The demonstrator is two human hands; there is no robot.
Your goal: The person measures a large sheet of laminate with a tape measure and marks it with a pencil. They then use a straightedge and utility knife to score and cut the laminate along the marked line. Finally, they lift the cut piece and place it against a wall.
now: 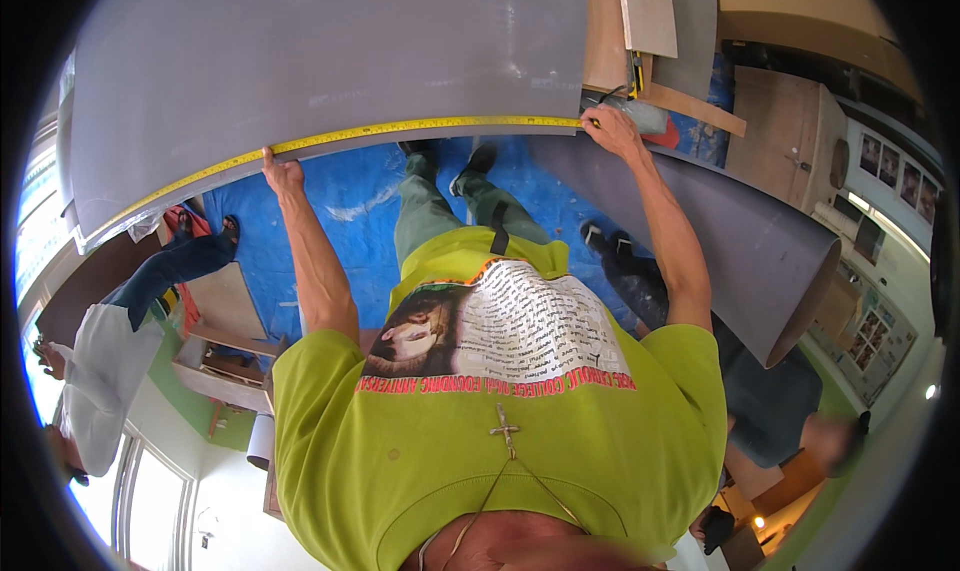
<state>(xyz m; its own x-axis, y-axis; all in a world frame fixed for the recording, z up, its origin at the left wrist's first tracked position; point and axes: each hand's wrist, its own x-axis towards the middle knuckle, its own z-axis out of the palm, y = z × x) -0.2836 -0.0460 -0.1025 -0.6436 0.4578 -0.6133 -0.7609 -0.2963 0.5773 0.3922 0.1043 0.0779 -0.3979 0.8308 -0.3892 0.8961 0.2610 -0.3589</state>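
Note:
A yellow tape measure (400, 128) lies stretched along the near edge of a large grey sheet (330, 41), running from the sheet's far left corner to its right edge. My left hand (285, 174) is closed at the near edge, one finger laid up against the tape blade and the others partly hidden below the rim. At the right end of the blade, my right hand (615, 133) is closed on the tape in a pinch by the sheet's corner. Its fingertips partly cover the tape's end.
Blue sheeting (340, 196) covers the floor below. A curled grey sheet (720, 241) hangs at the right. Wooden boards (690, 108) and a cardboard box (800, 6) lie at the far right. One person in a white top (115, 371) is at the left, another in dark clothes (770, 401) at the right.

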